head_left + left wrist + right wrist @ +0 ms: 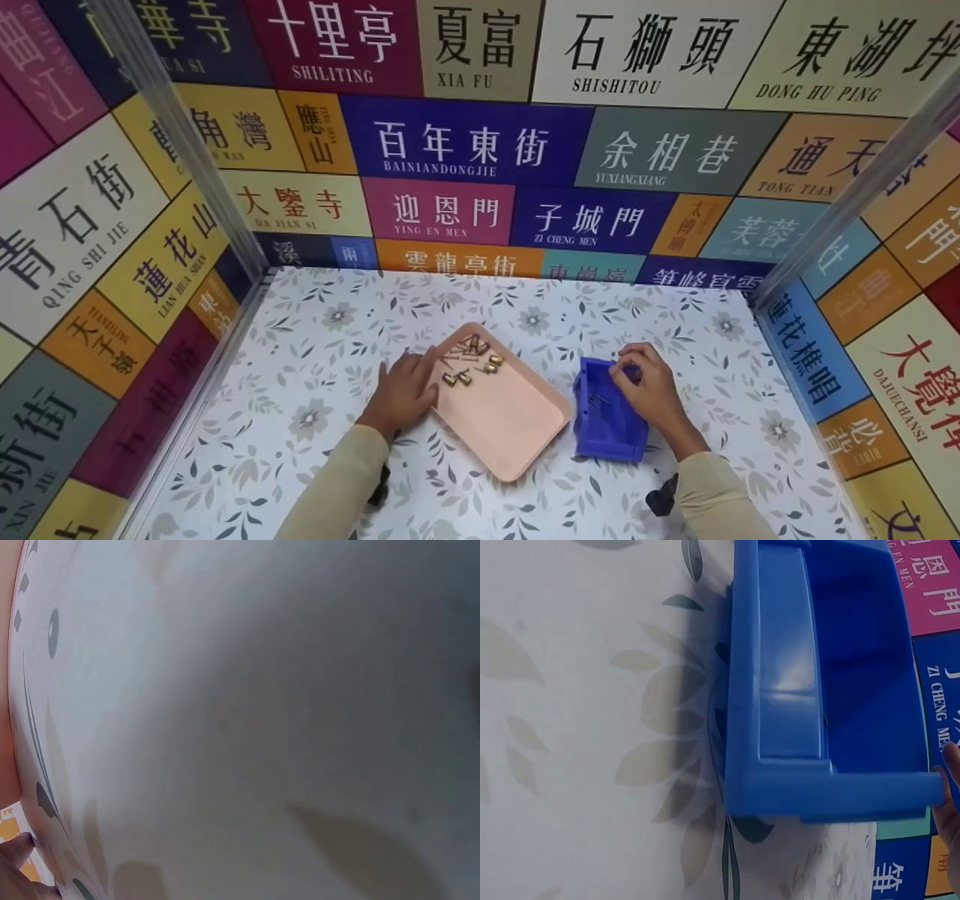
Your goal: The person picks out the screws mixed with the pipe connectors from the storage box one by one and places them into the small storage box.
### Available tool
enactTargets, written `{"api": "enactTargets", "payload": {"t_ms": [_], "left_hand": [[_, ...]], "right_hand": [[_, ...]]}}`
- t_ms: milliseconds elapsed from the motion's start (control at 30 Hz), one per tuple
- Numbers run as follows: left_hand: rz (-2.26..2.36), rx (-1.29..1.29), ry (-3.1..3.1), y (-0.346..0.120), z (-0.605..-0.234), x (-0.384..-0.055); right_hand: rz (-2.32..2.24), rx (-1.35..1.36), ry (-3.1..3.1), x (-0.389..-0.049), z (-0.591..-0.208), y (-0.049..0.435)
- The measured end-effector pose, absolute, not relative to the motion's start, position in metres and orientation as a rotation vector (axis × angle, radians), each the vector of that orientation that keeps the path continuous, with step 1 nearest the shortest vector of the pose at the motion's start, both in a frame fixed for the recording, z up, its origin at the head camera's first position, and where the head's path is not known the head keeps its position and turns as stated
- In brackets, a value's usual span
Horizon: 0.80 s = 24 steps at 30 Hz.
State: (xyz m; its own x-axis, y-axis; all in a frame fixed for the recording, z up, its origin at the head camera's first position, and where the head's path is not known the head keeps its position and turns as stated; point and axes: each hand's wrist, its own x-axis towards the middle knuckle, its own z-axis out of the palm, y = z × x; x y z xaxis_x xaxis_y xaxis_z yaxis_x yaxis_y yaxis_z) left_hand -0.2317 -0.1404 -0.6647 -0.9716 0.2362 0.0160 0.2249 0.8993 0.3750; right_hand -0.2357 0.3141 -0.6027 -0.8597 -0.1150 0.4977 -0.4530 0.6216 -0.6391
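My left hand (401, 394) rests at the left edge of a pink tray (510, 442), thumb against its rim, fingers spread. Several small brass-coloured pieces with thin stems (466, 364) lie in the tray's far end. Over the right side of a blue plastic bin (611, 439) is my right hand (651, 386), fingers curled and thumb near the index fingertip. Whether something small sits between those tips is hidden. A few thin dark pieces (598, 401) lie inside the bin. The right wrist view shows the bin (787, 675) close up, with fingertips (946, 802) at its far right.
A white tabletop with a leaf pattern (307, 465) lies under everything. Panels printed with coloured name signs (465, 142) stand behind and at both sides. The tray and bin sit side by side with a narrow gap.
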Motion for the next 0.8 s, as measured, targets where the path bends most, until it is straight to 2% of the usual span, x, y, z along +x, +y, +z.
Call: {"api": "enactTargets", "payload": {"t_ms": [300,533,800], "left_hand": [[0.620,0.364,3.029,-0.141,-0.664,-0.231],[0.594,0.325,3.051,-0.139,-0.664,-0.231],[0.571,0.292,3.039,-0.138,-0.661,-0.230]], "right_hand": [[1.146,0.499,-2.404,-0.241,-0.600,0.279],[1.208,0.664,-2.381,-0.248,-0.597,0.238],[1.214,0.734,-2.457,-0.258,-0.594,0.187]]}}
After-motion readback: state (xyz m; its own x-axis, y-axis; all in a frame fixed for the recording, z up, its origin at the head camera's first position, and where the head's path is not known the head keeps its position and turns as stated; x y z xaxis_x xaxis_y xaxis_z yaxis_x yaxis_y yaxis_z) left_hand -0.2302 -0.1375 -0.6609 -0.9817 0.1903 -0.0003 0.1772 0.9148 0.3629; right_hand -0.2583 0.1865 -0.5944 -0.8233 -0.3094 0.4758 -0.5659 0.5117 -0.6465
